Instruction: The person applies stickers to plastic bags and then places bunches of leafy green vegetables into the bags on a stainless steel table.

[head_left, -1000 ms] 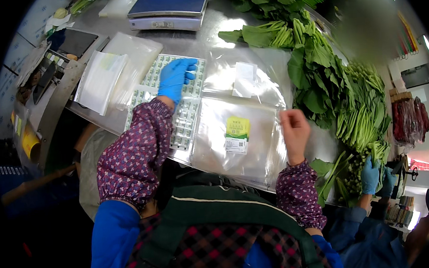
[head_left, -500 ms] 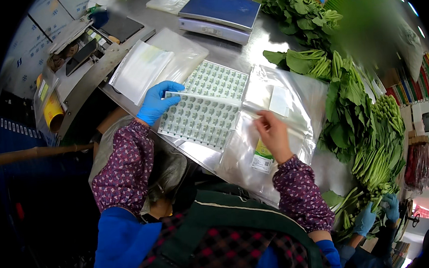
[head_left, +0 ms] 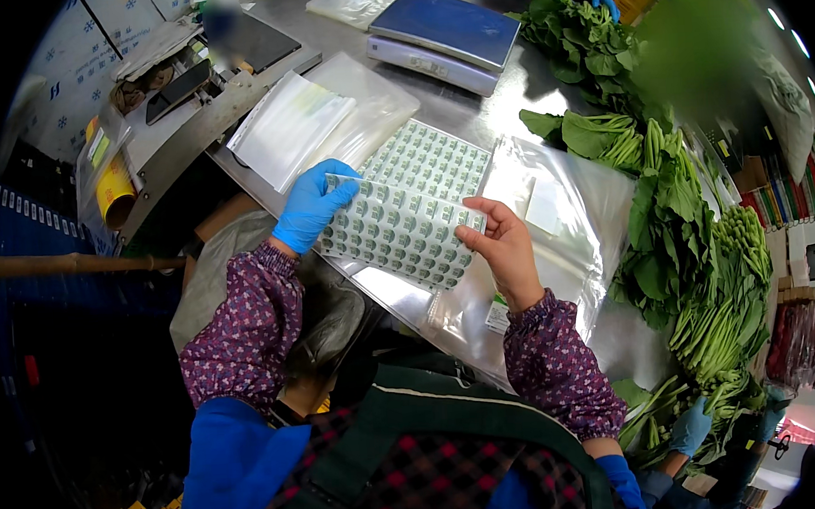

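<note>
From the left, near the left end of the worktop (head_left: 511, 108), we see a white packet (head_left: 293, 135) lying on clear bags (head_left: 379, 98). Next comes our gloved left hand (head_left: 316, 204), its thumb and fingers closed in a pinch on the upper left corner of the sticker sheet (head_left: 392, 232). The sheet is held up by the worktop's near edge, overlapping a lower sheet (head_left: 434, 155) that lies just beyond it. Its long axis runs from 1 hand to the other: it lies to the right of our left hand and to the left of our bare right hand (head_left: 508, 246). Neither hand is nearer, as both touch it; the right one has thumb and fingers nearly together on its right end

As for labels, both sheets carry rows of small green prints, too small for us to read. Towards the near edge, below the right hand, a green and white label (head_left: 497, 314) shows only in part on the plastic bags (head_left: 592, 215). Further right, leafy greens (head_left: 654, 249) line the worktop's right edge
</note>
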The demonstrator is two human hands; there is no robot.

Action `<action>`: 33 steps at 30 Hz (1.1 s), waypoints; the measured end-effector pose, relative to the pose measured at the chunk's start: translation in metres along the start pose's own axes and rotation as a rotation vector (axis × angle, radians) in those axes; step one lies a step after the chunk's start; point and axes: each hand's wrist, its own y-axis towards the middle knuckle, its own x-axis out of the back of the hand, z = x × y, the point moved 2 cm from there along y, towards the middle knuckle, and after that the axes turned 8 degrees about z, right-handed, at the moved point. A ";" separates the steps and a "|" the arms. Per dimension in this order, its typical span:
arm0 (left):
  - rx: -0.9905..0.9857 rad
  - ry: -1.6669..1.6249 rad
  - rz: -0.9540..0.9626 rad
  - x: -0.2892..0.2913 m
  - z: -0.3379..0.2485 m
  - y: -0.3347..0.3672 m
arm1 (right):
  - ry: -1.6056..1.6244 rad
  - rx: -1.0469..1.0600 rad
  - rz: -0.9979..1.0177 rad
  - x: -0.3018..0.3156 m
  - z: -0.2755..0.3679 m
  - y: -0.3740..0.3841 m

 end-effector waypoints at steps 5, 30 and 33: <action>-0.025 -0.050 0.027 -0.012 -0.019 -0.005 | -0.022 -0.082 -0.042 0.008 -0.010 -0.001; 0.048 0.060 0.020 -0.002 0.007 0.004 | -0.803 -0.216 0.263 0.002 0.011 0.031; 0.020 0.071 0.059 -0.003 0.003 0.002 | -0.739 -0.198 0.216 0.001 0.007 0.027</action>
